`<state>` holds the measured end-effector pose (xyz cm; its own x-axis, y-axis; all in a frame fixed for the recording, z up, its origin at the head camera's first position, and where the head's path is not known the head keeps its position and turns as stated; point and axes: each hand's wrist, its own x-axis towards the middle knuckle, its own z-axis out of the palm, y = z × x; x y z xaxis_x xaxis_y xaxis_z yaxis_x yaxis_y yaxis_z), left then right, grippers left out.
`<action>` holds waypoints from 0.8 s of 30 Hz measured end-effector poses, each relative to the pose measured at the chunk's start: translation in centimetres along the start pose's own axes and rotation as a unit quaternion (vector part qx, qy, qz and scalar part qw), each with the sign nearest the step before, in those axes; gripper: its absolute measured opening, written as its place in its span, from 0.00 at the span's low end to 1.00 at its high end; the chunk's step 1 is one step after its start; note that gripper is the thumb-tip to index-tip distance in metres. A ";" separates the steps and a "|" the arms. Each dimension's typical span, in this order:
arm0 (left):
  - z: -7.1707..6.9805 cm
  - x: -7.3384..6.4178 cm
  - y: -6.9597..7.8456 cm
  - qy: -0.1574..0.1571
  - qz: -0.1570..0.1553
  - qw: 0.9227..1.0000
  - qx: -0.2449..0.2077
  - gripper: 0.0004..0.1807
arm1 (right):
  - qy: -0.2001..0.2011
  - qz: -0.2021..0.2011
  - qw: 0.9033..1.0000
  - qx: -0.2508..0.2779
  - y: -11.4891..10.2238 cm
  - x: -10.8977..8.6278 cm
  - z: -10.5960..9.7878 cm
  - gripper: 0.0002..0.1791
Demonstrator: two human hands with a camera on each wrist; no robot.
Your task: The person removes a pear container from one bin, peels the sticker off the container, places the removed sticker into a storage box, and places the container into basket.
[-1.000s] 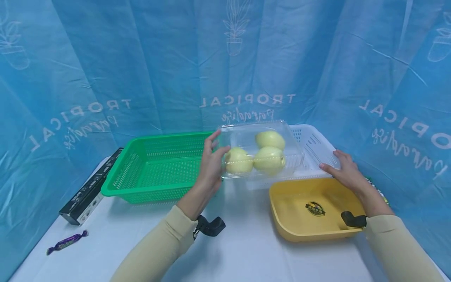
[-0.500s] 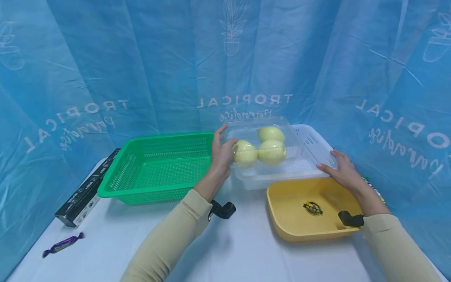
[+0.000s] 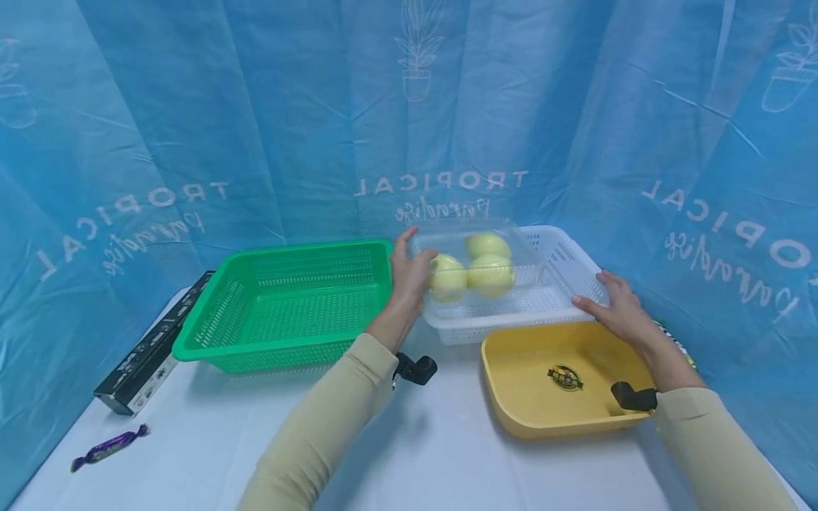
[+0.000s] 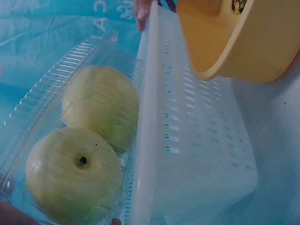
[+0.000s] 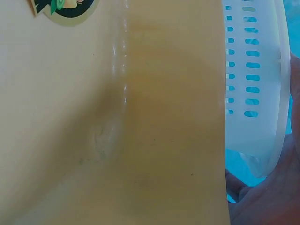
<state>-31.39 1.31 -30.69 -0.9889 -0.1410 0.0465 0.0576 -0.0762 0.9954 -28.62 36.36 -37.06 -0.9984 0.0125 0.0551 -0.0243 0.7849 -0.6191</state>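
My left hand grips the left end of a clear plastic clamshell box. Several pale yellow-green round fruits show through its lid. The box sits low within the left part of the white slotted basket; in the left wrist view the fruits lie just inside the basket rim. Whether the box touches the basket floor is hard to tell. At the basket's right end my right hand holds the rim, thumb inside. The right wrist view shows the basket's end beside that hand.
A yellow tub with a round logo stands in front of the white basket. To the left is a green basket, with a long black box beside it. A purple wrapped candy lies at the front left.
My left hand has carried the clear box slightly right and then down into the white basket. My right hand has stayed at the basket's rim.
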 end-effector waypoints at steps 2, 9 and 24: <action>0.4 0.1 0.0 0.002 0.003 1.000 0.008 0.32 | 0.000 0.001 1.000 0.000 0.0 0.0 0.0 0.55; 1.5 0.3 0.0 0.002 0.000 1.000 0.029 0.31 | -0.001 -0.002 1.000 -0.003 0.0 -0.1 -0.1 0.55; 3.5 0.5 -1.3 0.004 0.023 0.997 0.075 0.32 | -0.005 0.003 1.000 -0.002 -0.1 0.0 -0.1 0.56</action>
<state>-32.43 4.75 -31.68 -0.9846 -0.1482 0.0924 0.0813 0.0796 0.9935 -28.65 36.39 -36.92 -0.9989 0.0108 0.0447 -0.0190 0.7879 -0.6155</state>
